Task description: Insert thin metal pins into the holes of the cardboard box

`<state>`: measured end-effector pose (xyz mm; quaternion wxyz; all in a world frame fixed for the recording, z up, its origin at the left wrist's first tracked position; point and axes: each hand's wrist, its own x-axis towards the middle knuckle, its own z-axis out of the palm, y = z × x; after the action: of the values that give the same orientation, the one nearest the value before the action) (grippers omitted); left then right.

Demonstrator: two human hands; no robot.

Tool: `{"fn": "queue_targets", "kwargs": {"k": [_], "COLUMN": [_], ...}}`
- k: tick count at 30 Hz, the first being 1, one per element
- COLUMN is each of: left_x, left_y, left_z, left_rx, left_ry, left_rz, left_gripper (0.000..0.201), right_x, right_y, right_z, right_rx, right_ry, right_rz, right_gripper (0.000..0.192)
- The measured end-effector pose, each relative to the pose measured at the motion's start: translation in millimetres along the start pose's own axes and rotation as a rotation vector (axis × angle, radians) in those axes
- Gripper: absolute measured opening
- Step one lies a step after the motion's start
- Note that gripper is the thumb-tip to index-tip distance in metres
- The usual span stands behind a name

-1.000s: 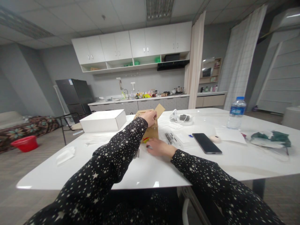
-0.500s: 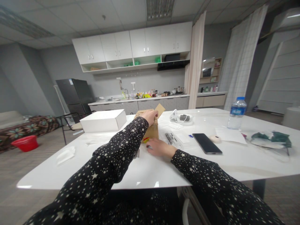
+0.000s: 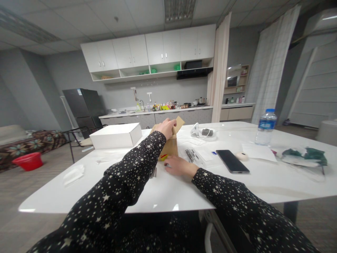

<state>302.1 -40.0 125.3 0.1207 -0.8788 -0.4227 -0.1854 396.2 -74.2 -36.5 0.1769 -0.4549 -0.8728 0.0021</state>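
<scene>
A brown cardboard box stands on the white table in front of me, its flap raised at the upper right. My left hand is over the top of the box, fingers bent and closed at its upper edge beside the flap. Low at the front of the box, my right hand rests near the tabletop with curled fingers. A small red and yellow item shows right by its fingertips; what lies between those fingers is hidden. Thin dark sticks lie partly behind my left sleeve.
A white box stands to the left, with crumpled tissue nearer me. To the right are a clear plastic case, a phone, a water bottle and a green bundle. A white ring-shaped device sits behind.
My left hand has shifted slightly upward at the box top, its fingertips lifting a little along the flap. My right hand stays in the same place.
</scene>
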Motion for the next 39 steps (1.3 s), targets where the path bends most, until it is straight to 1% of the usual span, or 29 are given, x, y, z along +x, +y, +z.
{"fn": "queue_targets", "kwargs": {"k": [5, 7, 11, 14, 19, 22, 25, 28, 31, 35, 39], "left_x": [0, 0, -2, -10, -40, -63, -90, -116, -136, -151, -159], "left_y": [1, 2, 5, 6, 3, 0, -4, -13, -26, -42, -49], "left_z": [-4.5, -7.4, -13.1, -16.7, -22.5, -26.0, -25.7, -15.7, 5.1, 38.3, 66.3], "left_rx": [-0.023, -0.048, -0.12, -0.143, -0.145, -0.16, -0.183, -0.173, -0.121, -0.019, 0.033], "left_ry": [0.024, 0.065, 0.183, 0.257, 0.372, 0.462, 0.527, 0.523, 0.491, 0.456, 0.374], "left_rz": [-0.075, -0.087, -0.034, 0.015, 0.155, 0.226, 0.286, 0.315, 0.339, 0.31, 0.307], "left_gripper": [0.046, 0.047, 0.043, 0.036, 0.028, 0.024, 0.021, 0.019, 0.021, 0.02, 0.023], "right_x": [0, 0, -1, -2, -3, -4, -4, -3, -2, -1, -1], "right_y": [0, 0, 2, 3, 0, -2, -3, -4, -4, -3, -3], "right_z": [0, 0, 0, 1, -1, -3, -4, -3, -1, 1, 0], "right_rx": [-0.008, -0.012, -0.018, -0.017, -0.011, 0.004, 0.011, 0.004, -0.008, 0.001, 0.009], "right_ry": [0.004, 0.004, -0.002, 0.005, 0.019, 0.013, 0.011, 0.008, 0.005, 0.013, 0.025], "right_rz": [-0.001, -0.002, 0.001, 0.0, -0.002, 0.02, 0.033, 0.033, 0.033, 0.027, 0.015], "right_gripper": [0.024, 0.024, 0.024, 0.024, 0.024, 0.024, 0.024, 0.024, 0.023, 0.023, 0.024]}}
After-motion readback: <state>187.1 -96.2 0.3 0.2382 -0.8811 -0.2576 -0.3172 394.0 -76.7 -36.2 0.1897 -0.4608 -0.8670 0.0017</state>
